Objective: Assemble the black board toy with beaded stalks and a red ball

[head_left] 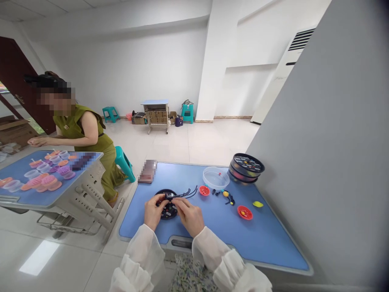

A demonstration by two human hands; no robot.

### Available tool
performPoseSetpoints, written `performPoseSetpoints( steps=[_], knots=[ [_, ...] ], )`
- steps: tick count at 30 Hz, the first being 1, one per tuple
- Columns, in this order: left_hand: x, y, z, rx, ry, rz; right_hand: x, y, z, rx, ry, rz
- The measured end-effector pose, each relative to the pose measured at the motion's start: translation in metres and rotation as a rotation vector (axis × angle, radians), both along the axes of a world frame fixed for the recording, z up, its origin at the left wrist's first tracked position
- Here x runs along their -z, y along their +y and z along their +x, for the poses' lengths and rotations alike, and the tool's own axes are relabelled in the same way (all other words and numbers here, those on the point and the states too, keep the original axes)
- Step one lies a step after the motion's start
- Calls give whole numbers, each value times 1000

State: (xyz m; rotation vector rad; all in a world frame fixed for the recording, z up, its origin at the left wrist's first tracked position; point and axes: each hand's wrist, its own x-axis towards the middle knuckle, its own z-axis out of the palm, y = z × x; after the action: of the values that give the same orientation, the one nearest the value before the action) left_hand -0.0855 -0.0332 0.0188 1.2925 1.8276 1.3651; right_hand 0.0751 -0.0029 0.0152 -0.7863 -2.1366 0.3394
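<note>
L fingers [159,197] & R fingers [181,205] pinch blk branched pc [180,196] over rnd blk tray [165,191]; AC [278,83] marking illegible

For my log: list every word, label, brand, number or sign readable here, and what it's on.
None can be read.
Air conditioner: a faint mark on the front, too blurred to read.
Nearer black disc and black-topped round container: pale patches, too small to tell whether they carry print.
Cardboard box at far left: any print is too blurred to read.
</note>
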Motion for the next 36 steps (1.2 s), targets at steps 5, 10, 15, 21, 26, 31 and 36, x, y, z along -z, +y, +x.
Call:
performPoseSetpoints(
  steps=[5, 10, 15, 21, 26, 31, 36],
  knots=[
    [4, -1, 1, -19, 16, -38, 3, -7, 60, 132, -152, 98],
    [5, -1, 3, -57, 54, -45, -22, 24, 124, 641, -321, 41],
    [2, -1, 5, -53, 64, -31, -33, 51, 144, 823, -601, -160],
    [-1, -1, 7, -49, 65, -34, -28, 51, 137, 810, -669, -220],
    [-1, -7, 8, -118, 208, 129, -23, 45, 136, 783, -638, -246],
    [-10, -21, 29, -283, 412, 385, -14, 34, 140, 638, -481, -188],
    [-20, -22, 74, 75, 542, 394, -10, 27, 155, 639, -330, -84]
  ],
)
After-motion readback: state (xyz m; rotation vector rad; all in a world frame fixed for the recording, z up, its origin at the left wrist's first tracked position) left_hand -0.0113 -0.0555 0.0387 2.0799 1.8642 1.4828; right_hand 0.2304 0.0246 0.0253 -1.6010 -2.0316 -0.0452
